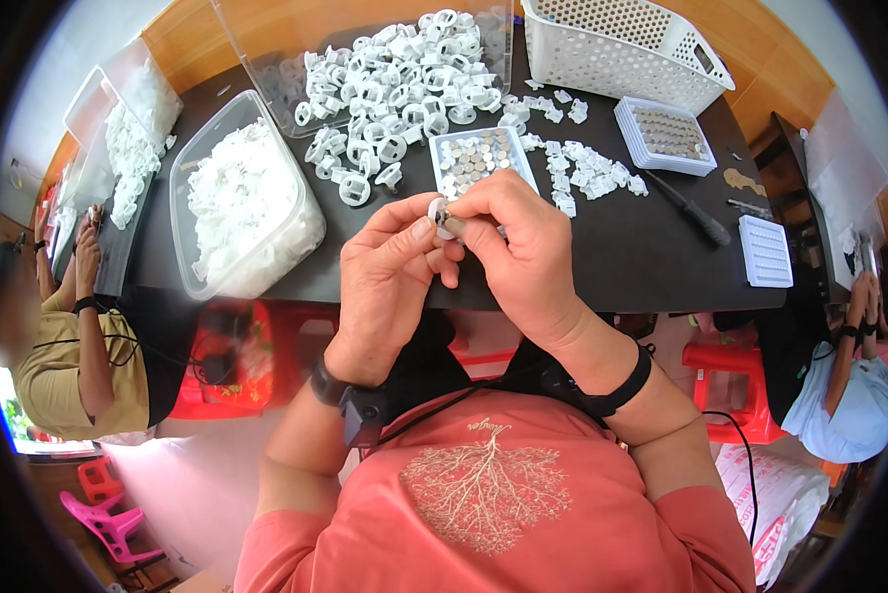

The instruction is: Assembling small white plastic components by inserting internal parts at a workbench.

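Note:
My two hands meet over the near part of the dark table, fingers closed together. My left hand [385,267] pinches a small white plastic ring-shaped part [436,210] between thumb and fingers. The thumb and forefinger of my right hand [525,242] press at the same part; a small greyish piece shows there, partly hidden by the fingers. Just beyond them is a shallow white tray [522,150] with silver round discs like button cells [476,158]. White ring-shaped parts [395,84] lie heaped behind, spilling from a clear bin.
A clear tub [310,232] of white pieces stands left. Small white clips [592,170] lie right of the tray. Farther right are a white basket [612,54], stacked disc trays [666,143], a black-handled screwdriver [701,219] and a slotted white tray [764,252]. Other people sit both sides.

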A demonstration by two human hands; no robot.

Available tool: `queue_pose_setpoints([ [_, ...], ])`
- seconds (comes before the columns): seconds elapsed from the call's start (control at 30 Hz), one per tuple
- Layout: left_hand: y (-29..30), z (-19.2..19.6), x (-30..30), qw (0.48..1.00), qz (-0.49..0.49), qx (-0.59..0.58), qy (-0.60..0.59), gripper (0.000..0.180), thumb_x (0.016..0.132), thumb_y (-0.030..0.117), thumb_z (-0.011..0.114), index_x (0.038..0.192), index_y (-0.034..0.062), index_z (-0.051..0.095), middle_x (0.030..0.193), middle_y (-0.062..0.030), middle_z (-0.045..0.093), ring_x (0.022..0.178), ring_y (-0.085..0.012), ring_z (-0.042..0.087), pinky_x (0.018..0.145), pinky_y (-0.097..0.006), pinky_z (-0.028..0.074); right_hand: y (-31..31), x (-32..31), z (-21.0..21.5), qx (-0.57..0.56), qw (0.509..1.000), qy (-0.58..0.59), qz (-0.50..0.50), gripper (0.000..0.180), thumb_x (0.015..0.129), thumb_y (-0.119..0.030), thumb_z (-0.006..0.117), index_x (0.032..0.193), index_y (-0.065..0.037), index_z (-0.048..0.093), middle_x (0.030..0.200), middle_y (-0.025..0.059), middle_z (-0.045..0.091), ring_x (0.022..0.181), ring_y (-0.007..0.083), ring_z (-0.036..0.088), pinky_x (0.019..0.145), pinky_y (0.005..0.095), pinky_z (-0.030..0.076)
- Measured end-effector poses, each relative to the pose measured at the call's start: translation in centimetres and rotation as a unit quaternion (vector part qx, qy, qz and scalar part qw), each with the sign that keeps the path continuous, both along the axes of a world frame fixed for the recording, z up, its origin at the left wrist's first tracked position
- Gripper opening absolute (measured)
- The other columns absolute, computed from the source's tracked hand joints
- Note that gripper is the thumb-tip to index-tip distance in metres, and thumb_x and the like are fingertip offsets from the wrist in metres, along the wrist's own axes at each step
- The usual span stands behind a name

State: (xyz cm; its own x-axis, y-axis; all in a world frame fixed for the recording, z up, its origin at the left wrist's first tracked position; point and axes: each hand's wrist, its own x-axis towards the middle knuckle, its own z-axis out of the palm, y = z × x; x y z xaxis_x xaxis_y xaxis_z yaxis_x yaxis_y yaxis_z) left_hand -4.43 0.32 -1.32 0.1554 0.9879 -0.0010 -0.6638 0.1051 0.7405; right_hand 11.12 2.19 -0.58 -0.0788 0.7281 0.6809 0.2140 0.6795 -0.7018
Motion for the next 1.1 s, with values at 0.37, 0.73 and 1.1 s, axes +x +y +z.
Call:
queue_pose_setpoints([
  [0.37,-0.3,0.2,0.4,0.999,0.018,0.014,0.026,0.027,0.096,0.009,0.065,0.117,-0.0074,0.062,0.101,-0.015,0.069,0.08,-0.0219,0.068,0.061,-0.032,0.056,0.3,0.7,0.1,-0.099,0.99,0.066,0.077,0.007,0.081,0.008,0.067,0.082,0.002,0.064,0.078,0.0068,0.06,0.065,0.0153,0.062,0.059,0.0284,0.048],
  [0.73,-1.1,0.4,1.7,0.998,0.02,0.03,0.053,0.028,0.099,0.01,0.059,0.122,-0.0057,0.06,0.1,-0.0147,0.068,0.081,-0.0229,0.068,0.062,-0.034,0.055,0.1,2.5,1.5,-0.309,0.901,0.224,0.208,0.009,0.083,0.01,0.069,0.08,0.002,0.065,0.081,0.0083,0.068,0.066,0.0127,0.065,0.06,0.0252,0.051],
  [1.1,-1.4,0.5,3.1,0.998,-0.028,0.056,0.01,0.029,0.096,0.009,0.064,0.121,-0.0044,0.06,0.104,-0.0145,0.068,0.084,-0.0214,0.069,0.061,-0.033,0.057,0.1,4.4,2.5,-0.331,0.881,0.254,0.223,0.016,0.081,0.011,0.067,0.095,0.003,0.064,0.08,0.0079,0.065,0.066,0.0129,0.063,0.057,0.0268,0.052],
])
